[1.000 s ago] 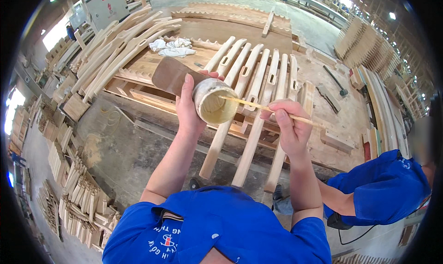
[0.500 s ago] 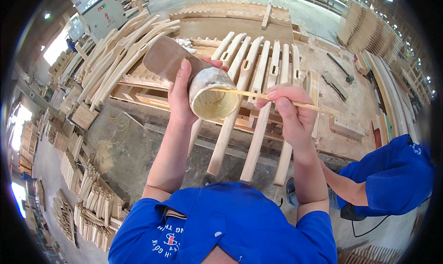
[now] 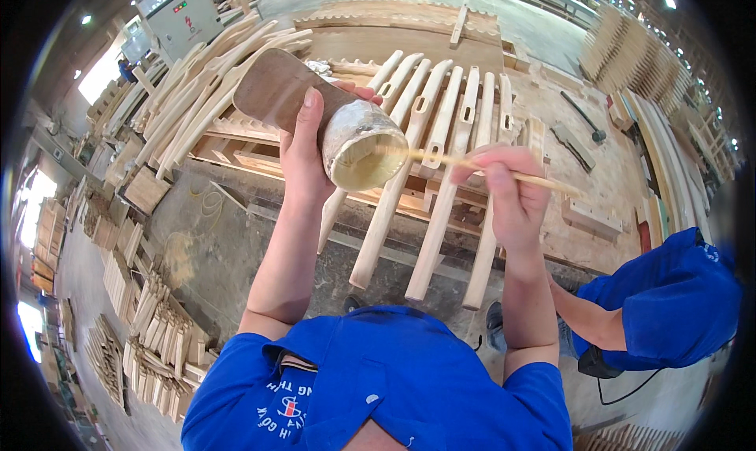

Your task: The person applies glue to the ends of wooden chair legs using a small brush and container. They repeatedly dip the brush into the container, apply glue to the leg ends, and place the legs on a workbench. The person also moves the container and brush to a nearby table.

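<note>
My left hand [image 3: 305, 155] is wrapped round a whitish, smeared cup [image 3: 354, 126], tilted with its mouth toward me and to the right. Pale yellow, glue-like stuff [image 3: 364, 170] coats the inside. A flat brown piece with a rounded end [image 3: 272, 87] sticks out from behind the cup to the upper left; whether it is joined to the cup I cannot tell. Pinched in my right hand [image 3: 516, 191] is a thin wooden stick [image 3: 449, 160], its blurred far end inside the cup's mouth. Beneath both hands lie several pale, shaped wooden bars [image 3: 429, 246], some slotted.
The bars rest across a wooden bench [image 3: 563, 215], where a hammer [image 3: 584, 116] and a wood block [image 3: 591, 219] also lie. Curved wooden parts [image 3: 201, 96] are piled at left. A co-worker in blue [image 3: 669, 309] stands close on my right. Wood stacks [image 3: 157, 341] cover floor at lower left.
The cup in my left hand has shifted slightly up and left. My right hand has moved a little to the right with the stick, whose tip now sits nearer the cup's rim.
</note>
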